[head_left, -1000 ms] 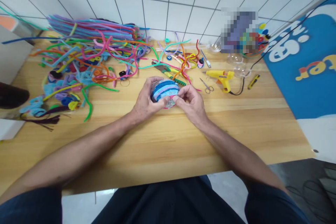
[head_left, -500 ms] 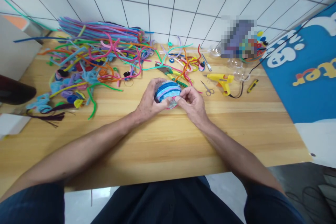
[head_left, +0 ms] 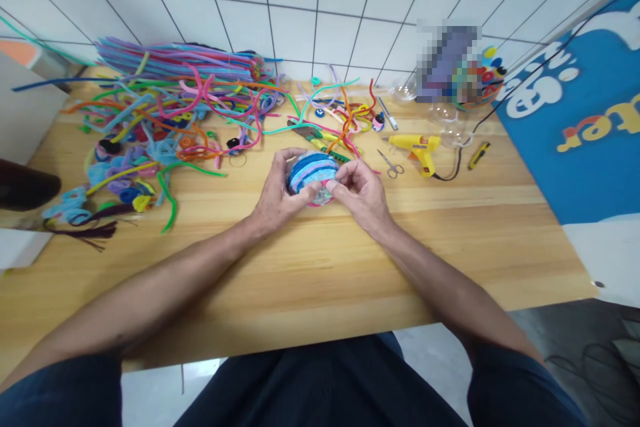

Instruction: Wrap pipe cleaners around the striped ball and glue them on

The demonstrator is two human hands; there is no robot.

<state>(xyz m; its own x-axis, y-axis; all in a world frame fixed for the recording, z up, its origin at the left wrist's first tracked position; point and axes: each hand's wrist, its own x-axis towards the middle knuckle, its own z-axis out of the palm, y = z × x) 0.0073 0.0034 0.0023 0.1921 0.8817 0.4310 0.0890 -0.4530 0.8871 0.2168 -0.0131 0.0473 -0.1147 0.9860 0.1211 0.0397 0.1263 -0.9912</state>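
A round ball (head_left: 314, 170) banded with dark blue, light blue and lilac pipe cleaners sits between my hands above the table. Its lower part looks clear, with a pink pipe cleaner (head_left: 325, 183) along the edge. My left hand (head_left: 283, 188) is closed round the ball's left side, its thumb lying across the front. At the right side, the thumb and fingers of my right hand (head_left: 359, 190) pinch together at the pink strand. The fingertips partly hide what lies between them. Just behind the ball are green-handled pliers (head_left: 320, 140).
A heap of coloured pipe cleaners (head_left: 145, 127) spreads over the left, before a long bundle (head_left: 175, 60). To the right lie small scissors (head_left: 393, 165), a yellow glue gun (head_left: 417, 147) with a cord, a yellow cutter (head_left: 479, 156) and clear plastic balls (head_left: 445, 123).
The view has shifted slightly, so the table things appear a little further left. Both hands stay on the ball, with barely any change in their grip.
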